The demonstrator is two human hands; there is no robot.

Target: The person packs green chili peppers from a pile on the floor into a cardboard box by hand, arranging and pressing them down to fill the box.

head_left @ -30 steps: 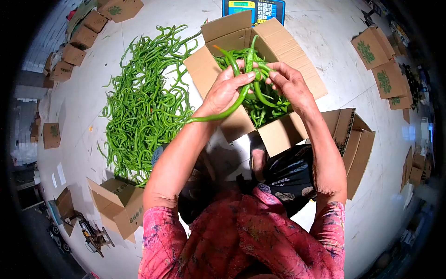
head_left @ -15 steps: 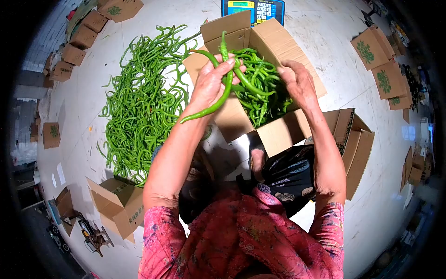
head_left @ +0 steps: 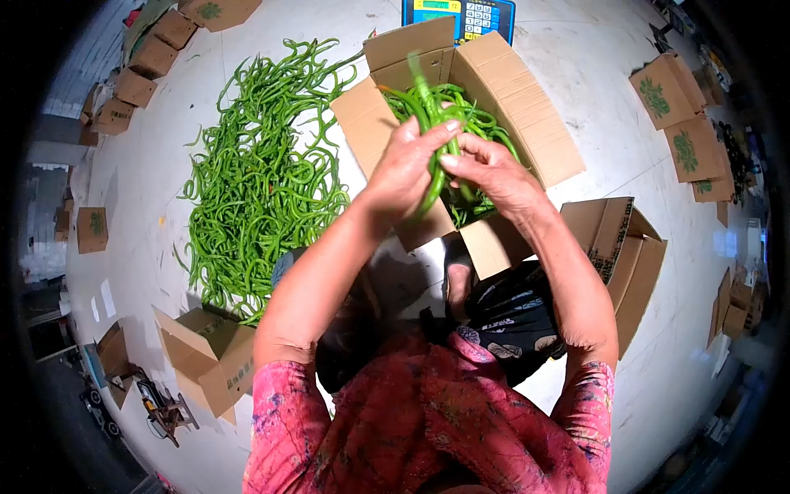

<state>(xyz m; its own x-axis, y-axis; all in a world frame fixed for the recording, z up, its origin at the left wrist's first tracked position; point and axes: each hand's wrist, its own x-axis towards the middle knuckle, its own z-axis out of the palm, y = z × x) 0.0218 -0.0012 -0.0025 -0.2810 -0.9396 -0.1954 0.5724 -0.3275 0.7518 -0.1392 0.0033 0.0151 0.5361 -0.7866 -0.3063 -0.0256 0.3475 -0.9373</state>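
Observation:
Over an open cardboard box (head_left: 502, 99) my two hands meet. My left hand (head_left: 405, 165) is closed round long green peppers (head_left: 425, 95) that stick up past its fingers and hang below, slightly blurred. My right hand (head_left: 494, 174) pinches at the same bunch from the right, its thumb and fingers pressed on a pepper. More green peppers (head_left: 485, 123) lie inside the box beneath the hands. To the left, a large heap of green peppers (head_left: 263, 181) spreads over the pale floor.
A scale with a keypad (head_left: 476, 20) stands behind the box. Another open box (head_left: 629, 255) is at the right, and one (head_left: 210, 358) at the lower left. Printed cartons (head_left: 693, 146) line the right side; more cartons (head_left: 154, 56) stand at the upper left.
My right hand, apart and empty at the box's right flap half a second ago, has moved left onto the peppers. My left hand has shifted right with its bunch.

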